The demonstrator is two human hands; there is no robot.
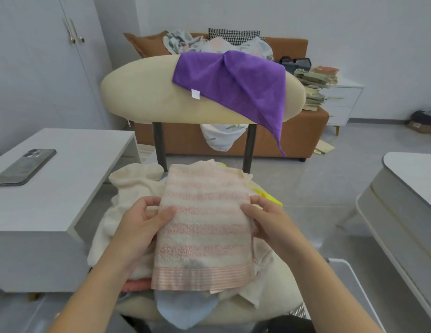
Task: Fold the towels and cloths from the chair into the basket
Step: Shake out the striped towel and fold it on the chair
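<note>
A pink-and-cream striped towel (205, 227) lies folded lengthwise on top of the pile on the cream chair (142, 92). My left hand (147, 219) pinches its left edge and my right hand (265, 219) pinches its right edge. Under it lie a cream towel (128, 188), a light blue cloth (185, 308), a yellow cloth (265, 195) and a pink one (135, 284). A purple cloth (233, 80) hangs over the chair's backrest. A white basket's edge (349, 280) shows at the lower right.
A white table (53, 195) with a phone (24, 167) stands on the left. Another white table (407, 200) is on the right. Behind the chair is a brown sofa (294, 138) with more fabric, and a white drawer unit (342, 102) stacked with books.
</note>
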